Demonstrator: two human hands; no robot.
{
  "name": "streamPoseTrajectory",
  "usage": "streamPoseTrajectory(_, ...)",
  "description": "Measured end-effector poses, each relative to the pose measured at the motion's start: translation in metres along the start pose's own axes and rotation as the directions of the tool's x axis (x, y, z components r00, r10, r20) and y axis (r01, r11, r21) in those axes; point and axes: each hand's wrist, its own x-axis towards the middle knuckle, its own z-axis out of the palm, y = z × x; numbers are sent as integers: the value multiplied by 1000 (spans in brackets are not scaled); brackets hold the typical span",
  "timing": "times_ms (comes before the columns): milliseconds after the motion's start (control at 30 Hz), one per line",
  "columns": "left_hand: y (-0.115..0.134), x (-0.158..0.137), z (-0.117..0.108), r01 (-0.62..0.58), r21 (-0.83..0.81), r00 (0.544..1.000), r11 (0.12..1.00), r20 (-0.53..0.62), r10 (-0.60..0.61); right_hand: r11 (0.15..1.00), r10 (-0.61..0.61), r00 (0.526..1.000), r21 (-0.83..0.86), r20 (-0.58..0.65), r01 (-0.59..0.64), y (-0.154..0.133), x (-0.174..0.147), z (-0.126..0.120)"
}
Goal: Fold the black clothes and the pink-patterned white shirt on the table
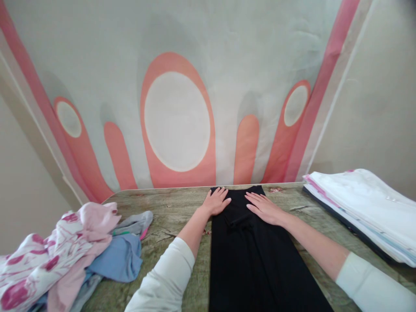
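I log this, by my judgement, as flattening: left hand (217, 201) and right hand (264, 209) rest palm-down, fingers lightly spread, on the black garment (253, 268), on the tabletop (173, 210) left of the folded stack (367, 201). Next move probably calls for even pressure.

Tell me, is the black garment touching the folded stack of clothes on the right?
Apart: the head view shows wood-patterned tabletop between the black garment and the folded stack.

Plain whitish sleeves (169, 275), bare hands (216, 203)
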Motion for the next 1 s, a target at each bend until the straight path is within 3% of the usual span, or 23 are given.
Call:
streamPoseTrajectory(167, -5, 8, 4, 106, 76, 994, 991, -34, -104, 1000, 15, 1000, 10, 3, -15, 0, -1, -1)
streamPoseTrajectory(333, -7, 1, 2, 250, 93, 953, 964, -200, -228, 998, 57, 998, 19, -29, -56, 0, -4, -3)
streamPoseTrajectory(467, 2, -8, -8, 176, 58, 946, 983, -287, -152, 995, 102, 995, -1, 4, -102, 2, -3, -3)
streamPoseTrajectory(533, 13, -10, -11, 56, 14, 972, 998, -228, -51, 993, 119, 993, -15, 11, -119, 4, -2, -3)
streamPoseTrajectory(600, 23, -11, -10, -44, -50, 995, 998, -93, 39, 989, 143, 990, -26, 14, -142, 7, -3, -4)
streamPoseTrajectory(667, 30, -11, -8, -72, -106, 997, 992, 28, 75, 985, 169, 985, -33, 20, -168, 10, -4, -5)
streamPoseTrajectory(767, 27, -11, -2, -20, -113, 999, 993, 48, 26, 976, 214, 976, -39, 27, -213, 16, -5, -5)
streamPoseTrajectory(900, 9, -10, 3, 103, -82, 991, 991, -76, -110, 969, 243, 970, -48, 19, -242, 23, -4, -4)
streamPoseTrajectory(1000, -4, -11, 2, 210, -178, 954, 961, -177, -241, 973, 228, 974, -50, 13, -227, 24, -4, -3)
